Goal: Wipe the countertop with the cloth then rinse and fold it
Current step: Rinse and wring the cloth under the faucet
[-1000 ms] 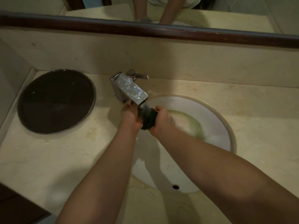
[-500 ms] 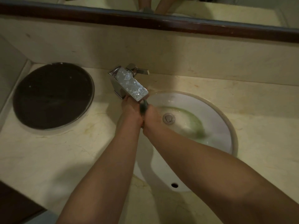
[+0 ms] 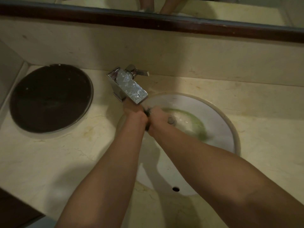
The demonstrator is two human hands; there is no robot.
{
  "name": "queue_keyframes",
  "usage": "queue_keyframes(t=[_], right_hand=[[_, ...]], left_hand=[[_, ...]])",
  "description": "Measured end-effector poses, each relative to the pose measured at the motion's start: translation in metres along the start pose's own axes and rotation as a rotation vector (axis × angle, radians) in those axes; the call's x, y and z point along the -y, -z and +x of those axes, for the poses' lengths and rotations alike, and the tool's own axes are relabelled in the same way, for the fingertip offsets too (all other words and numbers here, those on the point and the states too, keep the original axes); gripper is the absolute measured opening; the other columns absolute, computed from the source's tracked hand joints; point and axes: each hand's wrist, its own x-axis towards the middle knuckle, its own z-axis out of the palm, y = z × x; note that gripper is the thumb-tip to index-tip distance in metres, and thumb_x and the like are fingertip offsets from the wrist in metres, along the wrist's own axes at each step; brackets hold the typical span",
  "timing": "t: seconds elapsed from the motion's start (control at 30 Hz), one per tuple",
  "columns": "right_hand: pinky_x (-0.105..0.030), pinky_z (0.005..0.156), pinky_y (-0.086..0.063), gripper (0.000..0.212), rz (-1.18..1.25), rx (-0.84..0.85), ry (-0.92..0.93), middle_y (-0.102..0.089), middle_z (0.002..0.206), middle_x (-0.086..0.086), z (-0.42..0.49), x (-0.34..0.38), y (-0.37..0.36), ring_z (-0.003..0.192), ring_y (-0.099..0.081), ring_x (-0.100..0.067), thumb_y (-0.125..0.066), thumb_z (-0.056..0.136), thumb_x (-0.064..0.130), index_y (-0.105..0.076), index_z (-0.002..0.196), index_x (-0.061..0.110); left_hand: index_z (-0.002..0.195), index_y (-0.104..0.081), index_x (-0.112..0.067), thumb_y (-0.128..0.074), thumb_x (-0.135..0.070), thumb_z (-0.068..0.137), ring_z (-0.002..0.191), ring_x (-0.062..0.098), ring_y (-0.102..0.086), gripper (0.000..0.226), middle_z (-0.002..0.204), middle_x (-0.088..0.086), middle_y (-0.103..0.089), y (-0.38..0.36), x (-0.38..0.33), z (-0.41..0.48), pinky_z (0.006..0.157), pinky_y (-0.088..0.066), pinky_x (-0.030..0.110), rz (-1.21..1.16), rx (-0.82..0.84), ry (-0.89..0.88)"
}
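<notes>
A dark cloth (image 3: 147,114) is squeezed between my two hands, and only a thin dark strip of it shows. My left hand (image 3: 134,112) and my right hand (image 3: 158,118) press together around it, right under the spout of the chrome tap (image 3: 130,88). Both hands hang over the left part of the white round sink (image 3: 218,116). Greenish water swirls around the drain (image 3: 171,120). The beige marble countertop (image 3: 49,158) surrounds the sink.
A round dark lid or tray (image 3: 50,97) lies in the counter at the left. The tap lever (image 3: 139,72) points right. A backsplash and a dark-framed mirror (image 3: 164,23) rise behind. An overflow hole (image 3: 175,188) sits at the sink's near wall.
One second ago a bigger bunch of cloth showed between my hands. They have since closed tighter together under the spout, so most of the cloth is hidden.
</notes>
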Motion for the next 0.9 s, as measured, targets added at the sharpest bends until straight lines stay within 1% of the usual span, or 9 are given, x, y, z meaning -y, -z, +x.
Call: queue_keyframes(t=[0.13,0.23,0.3,0.47,0.57,0.67,0.77,0.83,0.9], right_hand=[[-0.034,0.058,-0.051,0.014,-0.073,0.015,0.015,-0.062,0.075,-0.010,-0.017,0.012,0.005,0.069,-0.060,-0.026,-0.047,0.081,0.019,-0.058,0.075,0.012],[-0.024,0.043,-0.035,0.020,-0.129,0.001,0.018,-0.049,0.066,-0.009,-0.015,0.021,0.012,0.051,-0.046,-0.022,-0.044,0.089,0.019,-0.050,0.072,0.011],[-0.022,0.040,-0.032,0.017,-0.142,0.011,-0.009,-0.047,0.069,-0.007,-0.014,0.023,0.018,0.050,-0.041,-0.018,-0.043,0.090,0.020,-0.051,0.077,0.012],[-0.021,0.042,-0.039,0.017,-0.041,0.076,-0.062,-0.050,0.071,-0.005,-0.011,0.021,0.022,0.053,-0.046,-0.016,-0.042,0.089,0.024,-0.054,0.086,0.012],[-0.031,0.053,-0.051,0.024,0.054,0.094,-0.079,-0.061,0.084,-0.008,-0.012,0.019,0.023,0.066,-0.059,-0.020,-0.045,0.090,0.028,-0.058,0.101,0.010],[-0.036,0.071,-0.056,0.029,0.088,0.109,-0.101,-0.066,0.095,-0.010,-0.012,0.018,0.028,0.083,-0.065,-0.024,-0.045,0.093,0.032,-0.060,0.107,0.011],[-0.034,0.077,-0.051,0.029,0.114,0.119,-0.107,-0.063,0.085,-0.009,-0.013,0.018,0.031,0.079,-0.061,-0.022,-0.045,0.093,0.036,-0.057,0.094,0.010],[-0.033,0.079,-0.047,0.032,0.114,0.122,-0.093,-0.063,0.088,-0.008,-0.014,0.018,0.030,0.081,-0.058,-0.021,-0.045,0.092,0.040,-0.058,0.094,0.011],[-0.031,0.075,-0.045,0.033,0.121,0.113,-0.073,-0.065,0.095,-0.008,-0.015,0.020,0.029,0.081,-0.057,-0.020,-0.047,0.091,0.042,-0.060,0.096,0.013]], left_hand=[[0.081,-0.062,-0.020,-0.042,-0.045,0.094,0.083,0.023,-0.063,0.034,0.086,0.003,-0.060,0.000,-0.001,-0.009,0.083,-0.050,0.028,-0.009,0.072,0.048],[0.067,-0.046,-0.019,-0.040,-0.039,0.094,0.058,0.016,-0.045,0.035,0.067,0.000,-0.043,0.001,-0.003,-0.016,0.058,-0.039,0.023,0.059,0.174,0.050],[0.063,-0.041,-0.020,-0.042,-0.044,0.091,0.054,0.014,-0.034,0.037,0.062,-0.002,-0.036,0.004,-0.002,-0.017,0.054,-0.031,0.026,0.043,0.241,0.061],[0.065,-0.052,-0.019,-0.044,-0.042,0.089,0.055,0.015,-0.048,0.034,0.064,-0.001,-0.048,0.013,-0.010,-0.017,0.058,-0.041,0.024,-0.013,0.297,0.109],[0.065,-0.052,-0.017,-0.040,-0.038,0.094,0.055,0.017,-0.052,0.038,0.057,0.003,-0.053,0.010,-0.011,-0.026,0.062,-0.044,0.026,0.048,0.285,0.085],[0.090,-0.055,-0.016,-0.043,-0.041,0.097,0.071,0.022,-0.054,0.028,0.075,0.006,-0.057,0.010,-0.013,-0.031,0.074,-0.042,0.031,0.166,0.278,0.055],[0.092,-0.056,-0.016,-0.048,-0.030,0.098,0.077,0.022,-0.057,0.017,0.082,0.008,-0.059,0.013,-0.014,-0.023,0.070,-0.050,0.031,0.280,0.274,-0.003],[0.099,-0.057,-0.013,-0.052,-0.020,0.097,0.078,0.021,-0.061,0.009,0.087,0.008,-0.062,0.019,-0.013,-0.015,0.062,-0.055,0.031,0.361,0.276,-0.065],[0.110,-0.058,-0.011,-0.058,-0.011,0.093,0.082,0.022,-0.063,0.017,0.095,0.009,-0.064,0.024,-0.011,-0.012,0.065,-0.057,0.033,0.424,0.273,-0.094]])
